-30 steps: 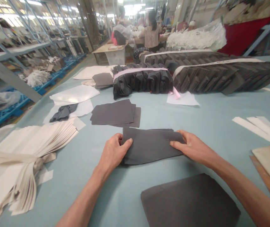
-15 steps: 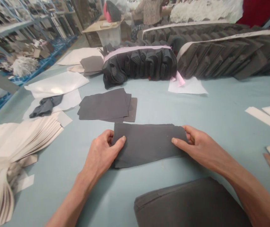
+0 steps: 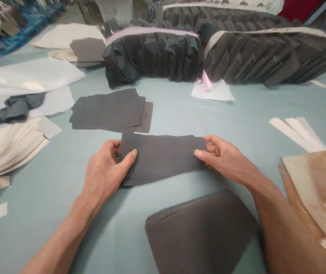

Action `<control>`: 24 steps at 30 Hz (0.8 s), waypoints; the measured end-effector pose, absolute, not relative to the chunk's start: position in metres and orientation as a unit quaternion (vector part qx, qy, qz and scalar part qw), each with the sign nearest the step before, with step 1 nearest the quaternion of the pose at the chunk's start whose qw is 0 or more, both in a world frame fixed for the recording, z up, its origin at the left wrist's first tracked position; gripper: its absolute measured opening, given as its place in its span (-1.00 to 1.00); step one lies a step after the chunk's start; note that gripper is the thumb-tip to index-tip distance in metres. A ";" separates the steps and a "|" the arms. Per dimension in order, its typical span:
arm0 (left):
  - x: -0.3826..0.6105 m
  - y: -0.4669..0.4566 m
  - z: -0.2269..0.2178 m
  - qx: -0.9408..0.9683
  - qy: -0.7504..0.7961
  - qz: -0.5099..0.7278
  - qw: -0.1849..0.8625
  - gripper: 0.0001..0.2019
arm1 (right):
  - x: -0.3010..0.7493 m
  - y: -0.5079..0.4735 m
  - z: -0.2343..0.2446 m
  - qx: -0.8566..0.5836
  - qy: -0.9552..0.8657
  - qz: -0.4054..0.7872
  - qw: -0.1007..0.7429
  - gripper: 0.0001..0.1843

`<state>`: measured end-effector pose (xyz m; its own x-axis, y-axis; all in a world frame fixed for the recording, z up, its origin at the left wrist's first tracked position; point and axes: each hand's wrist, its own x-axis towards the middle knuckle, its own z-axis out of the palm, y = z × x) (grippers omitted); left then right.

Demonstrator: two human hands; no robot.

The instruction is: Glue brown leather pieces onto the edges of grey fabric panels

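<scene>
Though still in the grasp of both hands [image 3: 103, 167] [image 3: 226, 158], grey sheets [image 3: 163, 160] now higher in view

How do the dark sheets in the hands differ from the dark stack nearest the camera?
The held sheets are gripped at both ends by the left hand and right hand; the near stack rests on the table, ungripped. The held sheets run nearly level across the view; the near stack lies slanted. Both are dark with layered edges.
</scene>
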<state>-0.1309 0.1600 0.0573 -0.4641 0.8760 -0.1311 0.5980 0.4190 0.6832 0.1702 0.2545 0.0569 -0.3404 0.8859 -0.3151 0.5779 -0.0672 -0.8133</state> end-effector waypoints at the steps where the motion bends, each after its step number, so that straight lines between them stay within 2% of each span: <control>1: -0.130 0.160 0.057 0.460 0.814 0.277 0.222 -0.44 | 0.174 0.255 0.058 -0.552 -0.656 0.487 0.167 -0.32; 4: -0.130 0.160 0.058 0.472 0.815 0.271 0.199 -0.51 | 0.187 0.249 0.069 -0.574 -0.664 0.440 0.189 -0.23; 8: -0.130 0.158 0.061 0.490 0.802 0.296 0.169 -0.60 | 0.198 0.210 0.094 -0.590 -0.716 0.282 0.244 -0.43; 11: -0.131 0.157 0.061 0.501 0.796 0.302 0.153 -0.60 | 0.198 0.164 0.104 -0.525 -0.798 0.182 0.235 -0.59; 15: -0.128 0.145 0.064 0.529 0.775 0.322 0.123 -0.55 | 0.193 0.122 0.086 -0.400 -0.888 0.087 0.211 -0.61; 18: -0.118 0.117 0.075 0.542 0.756 0.353 0.101 -0.53 | 0.192 0.113 0.060 -0.386 -0.902 0.043 0.188 -0.57; 20: -0.108 0.092 0.082 0.533 0.751 0.356 0.157 -0.54 | 0.193 0.114 0.046 -0.381 -0.906 0.024 0.180 -0.59; 24: -0.089 0.048 0.086 0.501 0.708 0.322 0.379 -0.55 | 0.195 0.117 0.039 -0.362 -0.914 0.003 0.185 -0.60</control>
